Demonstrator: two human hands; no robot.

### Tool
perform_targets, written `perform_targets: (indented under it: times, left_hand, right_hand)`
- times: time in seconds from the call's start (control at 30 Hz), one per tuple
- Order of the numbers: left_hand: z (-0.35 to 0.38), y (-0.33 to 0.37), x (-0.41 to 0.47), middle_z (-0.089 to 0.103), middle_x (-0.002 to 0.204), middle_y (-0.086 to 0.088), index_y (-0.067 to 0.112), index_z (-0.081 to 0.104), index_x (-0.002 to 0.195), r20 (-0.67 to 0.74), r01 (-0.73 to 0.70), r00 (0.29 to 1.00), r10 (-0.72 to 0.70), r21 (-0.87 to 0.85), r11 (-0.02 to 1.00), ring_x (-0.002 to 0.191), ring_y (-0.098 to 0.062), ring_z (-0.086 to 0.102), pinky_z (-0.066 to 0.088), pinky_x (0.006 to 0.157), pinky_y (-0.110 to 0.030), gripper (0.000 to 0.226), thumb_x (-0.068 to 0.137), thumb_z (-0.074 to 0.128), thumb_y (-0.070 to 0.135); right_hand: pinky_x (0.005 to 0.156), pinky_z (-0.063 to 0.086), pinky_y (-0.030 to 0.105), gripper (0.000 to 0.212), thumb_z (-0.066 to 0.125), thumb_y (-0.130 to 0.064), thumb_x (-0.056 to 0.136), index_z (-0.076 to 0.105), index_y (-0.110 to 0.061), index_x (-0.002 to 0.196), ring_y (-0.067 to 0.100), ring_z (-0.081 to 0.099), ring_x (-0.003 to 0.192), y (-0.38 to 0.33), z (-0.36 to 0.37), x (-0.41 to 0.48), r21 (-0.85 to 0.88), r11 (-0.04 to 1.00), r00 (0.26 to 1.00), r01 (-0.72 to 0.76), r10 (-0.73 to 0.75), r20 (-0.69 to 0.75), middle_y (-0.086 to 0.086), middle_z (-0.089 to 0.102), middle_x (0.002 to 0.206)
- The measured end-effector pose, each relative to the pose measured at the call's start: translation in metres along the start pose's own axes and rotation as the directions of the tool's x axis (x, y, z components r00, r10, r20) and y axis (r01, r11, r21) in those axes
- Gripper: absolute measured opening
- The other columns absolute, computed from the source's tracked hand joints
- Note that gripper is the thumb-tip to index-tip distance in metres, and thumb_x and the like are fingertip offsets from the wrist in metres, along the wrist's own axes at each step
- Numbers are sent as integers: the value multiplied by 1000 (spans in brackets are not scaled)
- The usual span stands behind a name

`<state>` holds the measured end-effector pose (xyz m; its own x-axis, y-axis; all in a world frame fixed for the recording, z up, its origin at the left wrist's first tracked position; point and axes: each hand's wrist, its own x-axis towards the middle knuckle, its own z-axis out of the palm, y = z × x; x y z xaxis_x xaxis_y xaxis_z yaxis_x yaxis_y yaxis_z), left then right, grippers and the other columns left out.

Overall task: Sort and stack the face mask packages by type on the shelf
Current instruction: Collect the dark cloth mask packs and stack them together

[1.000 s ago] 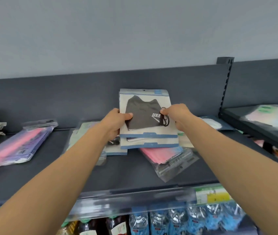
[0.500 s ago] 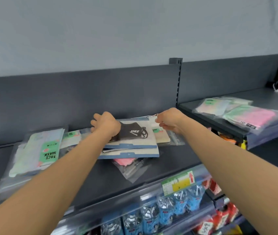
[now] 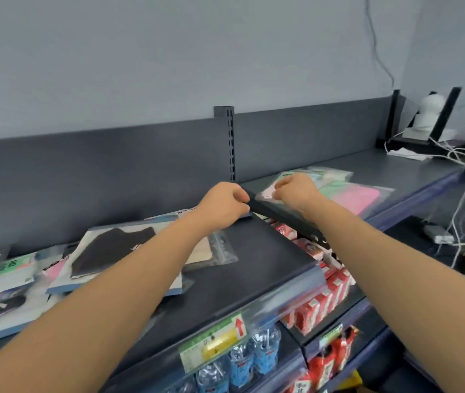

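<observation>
The flat clear plastic bag of pink and green face masks [image 3: 364,195] lies on the higher dark grey metal shelf section [image 3: 412,171] at the right, with its glossy left corner at that section's left edge. The right hand [image 3: 296,191] has its fingers curled down on this corner, pinching the film. The left hand [image 3: 223,204] is just beside it, fingers curled toward the thumb (I cannot tell whether it holds anything). Its forearm crosses above 2 flat packs on the lower dark grey shelf [image 3: 254,265]: a white-and-blue card pack showing a black fabric face mask [image 3: 112,249] and a clear zip bag with a beige mask [image 3: 221,251]. A slotted metal upright [image 3: 227,143] stands between the 2 shelf sections. Below are clear water bottles [image 3: 254,355] and red cartons [image 3: 325,299].
</observation>
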<state>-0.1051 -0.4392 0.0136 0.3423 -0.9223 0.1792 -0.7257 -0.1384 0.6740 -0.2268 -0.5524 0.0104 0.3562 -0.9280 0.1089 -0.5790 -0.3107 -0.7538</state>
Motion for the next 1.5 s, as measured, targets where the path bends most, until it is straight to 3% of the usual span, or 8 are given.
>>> perform_targets:
  times: [0.1, 0.33, 0.6, 0.8, 0.93, 1.07, 1.3, 1.5]
  left_hand:
    - [22, 18, 20, 67, 115, -6, 8, 67, 112, 18, -32, 999, 32, 20, 999, 102, -20, 60, 42, 85, -23, 25, 87, 62, 9]
    - [74, 49, 59, 56, 136, -3, 13, 60, 126, 161, -130, 980, 117, 72, 989, 123, -19, 52, 39, 97, -24, 36, 91, 59, 16]
    - [111, 70, 78, 35, 153, -1, 22, 37, 145, 325, -157, 939, 109, 125, 980, 139, -19, 35, 28, 103, -21, 51, 97, 52, 25]
    - [118, 72, 91, 41, 149, -3, 18, 42, 142, 250, -122, 965, 78, 166, 979, 133, -21, 42, 31, 99, -23, 48, 95, 54, 19]
    - [120, 70, 99, 39, 150, -5, 21, 40, 143, 281, -130, 958, 52, 267, 955, 134, -23, 40, 32, 100, -23, 48, 97, 51, 25]
    - [119, 63, 109, 37, 152, -5, 15, 37, 145, 280, -95, 960, -16, 379, 920, 136, -24, 37, 31, 106, -27, 51, 99, 45, 33]
    - [113, 48, 115, 33, 155, -5, 14, 39, 145, 163, -30, 986, -21, 305, 952, 141, -22, 33, 27, 108, -24, 46, 100, 43, 22]
    - [89, 38, 97, 46, 146, -2, 17, 52, 134, -20, 5, 1000, -1, 222, 975, 129, -21, 48, 35, 101, -24, 38, 96, 48, 15]
  right_hand:
    - [96, 48, 36, 31, 61, -8, 84, 66, 4, 112, 33, 60, 113, 17, -25, 13, -186, 982, 993, 16, -38, -115, 20, 66, 119]
    - [104, 37, 36, 74, 52, -58, 88, 45, -3, 138, 31, 46, 130, 65, -71, 30, -560, 828, 975, -6, 130, 182, 13, 46, 144]
    - [87, 44, 32, 36, 26, -9, 102, 51, 1, 126, 26, 53, 94, 94, -109, 49, -468, 877, 987, -105, 148, 56, 12, 62, 97]
    - [72, 41, 26, 35, 25, -8, 101, 59, -3, 96, 20, 50, 80, 109, -118, 65, -573, 816, 988, -79, 139, 61, 6, 59, 88]
    - [94, 45, 31, 36, 35, -14, 99, 59, 1, 122, 30, 56, 117, 107, -112, 72, -403, 914, 999, -39, 43, 1, 15, 58, 128]
    - [110, 33, 36, 56, 41, -39, 99, 40, -5, 143, 30, 40, 135, 103, -110, 74, -499, 860, 977, 106, 4, 214, 12, 40, 150]
    - [105, 40, 35, 45, 41, -24, 99, 52, 4, 132, 35, 48, 127, 100, -111, 86, -620, 770, 976, 151, -19, 215, 20, 49, 140]
    - [99, 45, 35, 34, 53, -16, 91, 63, 3, 119, 33, 56, 118, 58, -69, 93, -404, 860, 949, 312, -267, 165, 17, 63, 124]
